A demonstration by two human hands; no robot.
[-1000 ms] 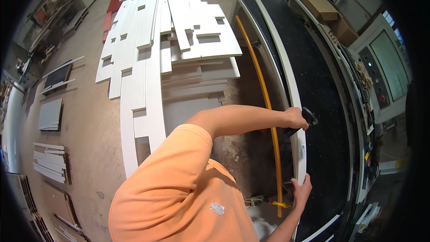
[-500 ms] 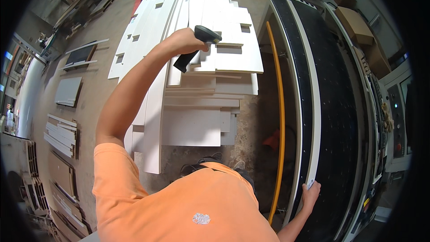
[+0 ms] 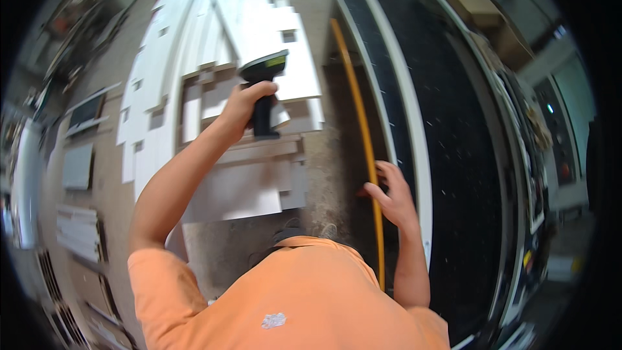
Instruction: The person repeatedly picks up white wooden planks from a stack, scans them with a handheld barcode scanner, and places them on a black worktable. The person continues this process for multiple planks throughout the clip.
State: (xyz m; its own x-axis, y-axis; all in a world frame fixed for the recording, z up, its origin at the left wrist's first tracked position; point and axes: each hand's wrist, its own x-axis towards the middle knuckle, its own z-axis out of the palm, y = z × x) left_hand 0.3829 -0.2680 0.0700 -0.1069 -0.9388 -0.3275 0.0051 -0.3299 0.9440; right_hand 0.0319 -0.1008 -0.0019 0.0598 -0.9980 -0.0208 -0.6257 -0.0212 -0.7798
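Note:
My left hand [image 3: 243, 109] is wrapped round the handle of a black handheld barcode scanner [image 3: 264, 116], held over a large stack of white boards [image 3: 165, 78]. A greenish-yellow patch shows on the scanner's head. My right hand [image 3: 396, 199] is open, its fingers apart and slightly curled, beside a long yellow rail [image 3: 355, 91]. Whether the fingertips touch the rail I cannot tell. Just right of that hand, a long narrow white strip [image 3: 409, 94] lies lengthwise on a black machine bed [image 3: 463, 181].
A control panel [image 3: 558, 129] with a lit button stands at the far right, near cardboard boxes [image 3: 473, 3]. On the floor at left lie a grey panel [image 3: 78, 167] and a bundle of white strips [image 3: 79, 230]. A gap with bare floor separates the stack from the bed.
My right hand has left the near end of the white strip and come forward and left to the yellow rail. My left hand has drawn the scanner nearer and turned it. The view has shifted.

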